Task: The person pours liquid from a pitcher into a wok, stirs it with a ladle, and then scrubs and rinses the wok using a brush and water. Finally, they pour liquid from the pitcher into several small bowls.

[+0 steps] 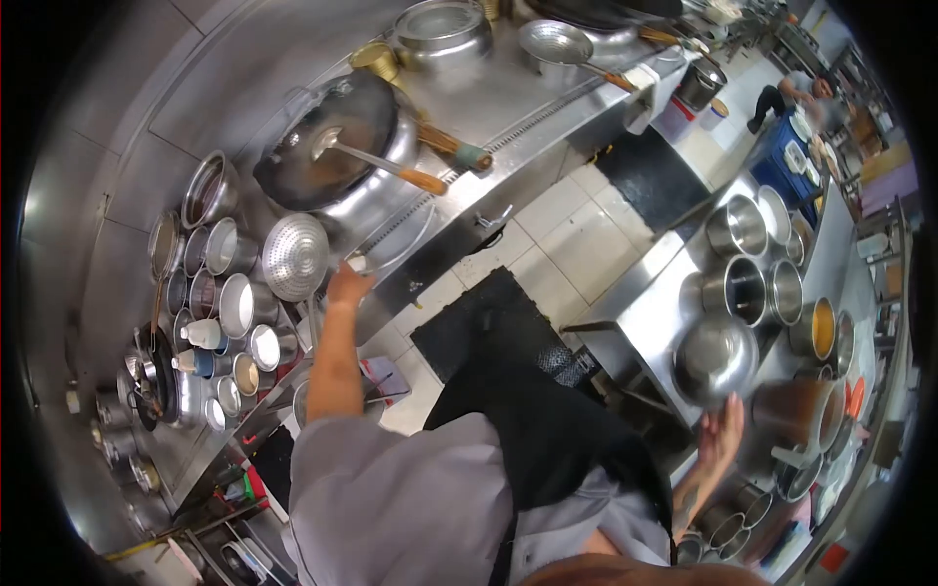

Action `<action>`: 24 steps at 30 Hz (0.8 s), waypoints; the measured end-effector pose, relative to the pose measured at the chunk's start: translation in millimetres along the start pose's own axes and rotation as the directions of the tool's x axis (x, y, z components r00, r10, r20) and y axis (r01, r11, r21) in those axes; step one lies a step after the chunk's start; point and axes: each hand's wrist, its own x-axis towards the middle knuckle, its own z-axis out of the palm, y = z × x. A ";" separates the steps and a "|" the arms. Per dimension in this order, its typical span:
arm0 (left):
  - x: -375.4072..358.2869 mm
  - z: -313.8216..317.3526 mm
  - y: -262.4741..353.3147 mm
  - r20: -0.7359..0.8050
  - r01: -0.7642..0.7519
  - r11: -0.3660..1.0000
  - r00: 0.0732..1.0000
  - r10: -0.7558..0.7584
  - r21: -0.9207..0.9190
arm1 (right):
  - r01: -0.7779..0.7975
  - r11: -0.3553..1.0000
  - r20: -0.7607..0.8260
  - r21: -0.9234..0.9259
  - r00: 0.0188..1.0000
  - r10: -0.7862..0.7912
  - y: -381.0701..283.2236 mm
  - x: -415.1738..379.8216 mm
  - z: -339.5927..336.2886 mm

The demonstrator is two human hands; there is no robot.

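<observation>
My left hand (349, 284) is at the front edge of the stove with its fingers closed. A small white thing (359, 263) shows at the fingers, beside a thin curved metal loop (420, 244); I cannot make out what is gripped. Just left of the hand is a perforated strainer (295, 257). Above it sits a dark wok (327, 146) with brownish residue, and a ladle (376, 164) with a wooden handle rests in it. On the other side, my right hand (721, 430) is open, fingers extended, just below a shiny domed metal bowl (716, 356).
Pots and containers of seasonings (234, 305) crowd the counter at left. Several steel pots (735, 290) and a tub of brown liquid (796, 412) stand on the right counter. A black mat (489, 327) lies on the tiled aisle floor. Another person (796, 93) is far off at upper right.
</observation>
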 end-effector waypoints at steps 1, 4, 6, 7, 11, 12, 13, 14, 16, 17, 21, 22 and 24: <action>-2.6 5.4 -9.7 -0.088 -0.069 0.997 0.994 0.066 -0.027 | -0.041 0.999 -0.127 0.014 0.991 0.043 11.4 21.7 39.1; 0.1 4.2 -18.5 -0.011 -0.007 0.999 1.000 0.007 -0.032 | -0.152 0.988 0.128 0.012 0.981 0.149 38.6 83.2 130.7; -3.1 11.2 -23.3 -0.106 -0.021 1.000 0.994 0.020 0.000 | -0.258 0.965 0.290 0.054 0.929 0.232 71.7 138.4 172.8; -0.3 12.1 -22.5 -0.152 -0.028 0.999 0.988 0.031 0.018 | -0.274 0.959 0.299 0.067 0.923 0.243 65.3 138.5 220.7; 6.6 -9.6 -8.5 -0.016 0.099 0.993 0.995 -0.100 -0.065 | -0.338 0.913 0.554 0.229 0.816 0.163 64.0 182.8 353.8; 8.3 -5.7 -12.4 -0.065 0.077 0.995 0.995 -0.081 -0.060 | -0.325 0.909 0.498 0.262 0.852 0.161 62.1 183.3 390.2; 9.2 1.5 -17.9 -0.116 0.053 0.997 0.992 -0.059 -0.051 | -0.412 0.859 0.609 0.304 0.777 0.157 74.4 209.0 406.1; 11.3 10.9 -22.0 -0.168 0.027 0.999 0.985 -0.034 -0.043 | -0.492 0.804 0.667 0.334 0.726 0.167 89.9 231.9 424.7; 19.1 35.5 -41.7 -0.249 -0.043 0.997 0.968 0.026 -0.063 | -0.507 0.808 0.662 0.299 0.720 0.207 140.1 286.6 452.7; 19.6 42.1 -52.0 -0.287 -0.074 0.995 0.956 0.052 -0.067 | -0.495 0.845 0.523 0.200 0.784 0.335 163.3 309.0 468.1; 0.4 9.2 -56.0 0.134 0.223 0.437 0.965 -0.226 -0.871 | -0.328 0.943 0.559 0.055 0.793 0.244 161.2 331.4 531.1; -11.4 10.9 -65.0 0.260 0.273 0.048 0.947 -0.188 -0.961 | -0.181 0.977 0.526 -0.115 0.823 0.214 144.7 318.2 563.1; -34.7 -7.9 -64.0 0.359 0.311 -0.317 0.928 -0.102 -0.896 | 0.298 0.901 0.704 -0.315 0.711 0.011 151.1 330.1 612.8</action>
